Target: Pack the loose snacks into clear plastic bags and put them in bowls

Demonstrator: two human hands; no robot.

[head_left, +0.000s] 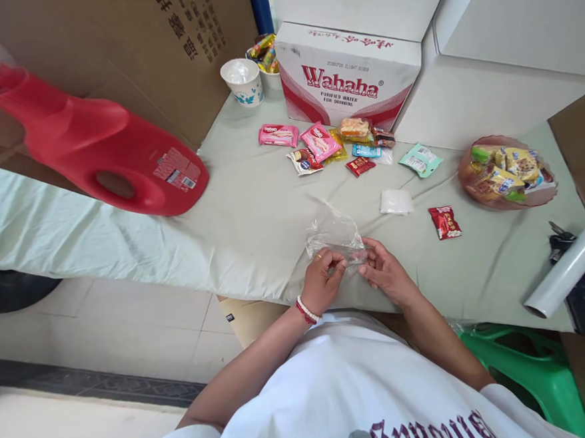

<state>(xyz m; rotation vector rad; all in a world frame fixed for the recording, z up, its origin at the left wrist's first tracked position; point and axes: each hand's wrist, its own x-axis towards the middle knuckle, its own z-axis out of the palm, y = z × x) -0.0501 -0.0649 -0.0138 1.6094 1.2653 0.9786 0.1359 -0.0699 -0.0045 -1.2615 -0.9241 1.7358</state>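
Note:
My left hand and my right hand both pinch the near edge of a small clear plastic bag at the front of the table. The bag lies crumpled on the pale green cloth, and I see nothing inside it. A red and white bracelet circles my left wrist. Beyond the bag lie several small snack packets, a red packet to the right, and a flat stack of clear bags.
A red detergent jug lies on its side at the left. A Wahaha carton and a paper cup stand at the back. A bowl of snacks and a plastic wrap roll are at right; a green stool stands below.

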